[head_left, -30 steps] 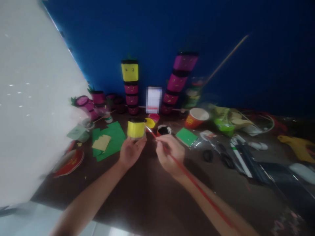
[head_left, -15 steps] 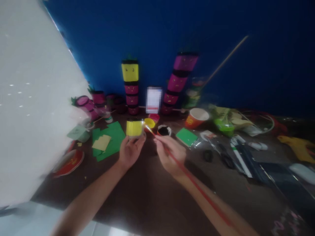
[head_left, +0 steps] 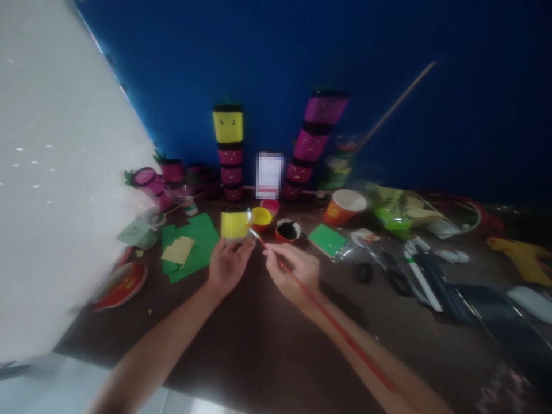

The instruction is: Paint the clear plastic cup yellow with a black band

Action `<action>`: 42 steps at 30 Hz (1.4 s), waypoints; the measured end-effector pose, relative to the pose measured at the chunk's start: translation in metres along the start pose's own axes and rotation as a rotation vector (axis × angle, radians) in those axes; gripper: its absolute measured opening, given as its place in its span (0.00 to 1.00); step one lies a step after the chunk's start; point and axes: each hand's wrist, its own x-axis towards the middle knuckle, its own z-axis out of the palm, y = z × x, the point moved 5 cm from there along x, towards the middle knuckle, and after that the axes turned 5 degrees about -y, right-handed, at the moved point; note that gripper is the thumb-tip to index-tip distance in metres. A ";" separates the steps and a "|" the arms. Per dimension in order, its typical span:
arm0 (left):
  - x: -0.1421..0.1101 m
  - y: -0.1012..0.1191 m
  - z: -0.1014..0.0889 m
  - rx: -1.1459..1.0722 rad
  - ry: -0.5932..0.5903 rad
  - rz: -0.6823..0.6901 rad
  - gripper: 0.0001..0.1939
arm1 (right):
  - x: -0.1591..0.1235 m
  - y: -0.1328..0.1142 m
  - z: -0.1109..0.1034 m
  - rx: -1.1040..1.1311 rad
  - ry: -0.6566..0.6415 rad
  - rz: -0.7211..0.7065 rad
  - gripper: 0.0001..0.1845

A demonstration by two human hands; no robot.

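Holding the yellow cup atop half-curled left hand fingertips; right hand pinches the red brush, bristles beyond its fingertips at cup's edge. I'd stroke lightly, turning the cup evenly.

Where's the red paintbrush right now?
In the head view, the red paintbrush is in the right hand, its tip by the right edge of the yellow cup in the left hand.
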 end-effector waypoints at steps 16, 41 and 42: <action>-0.001 0.002 0.003 -0.024 0.056 0.048 0.14 | -0.002 -0.001 0.003 0.010 -0.072 -0.021 0.06; -0.002 0.002 0.001 -0.021 0.046 0.021 0.14 | -0.001 0.000 0.000 0.069 -0.032 -0.086 0.10; -0.002 0.001 0.001 -0.016 0.041 0.015 0.15 | 0.000 0.001 -0.001 0.055 -0.011 -0.078 0.10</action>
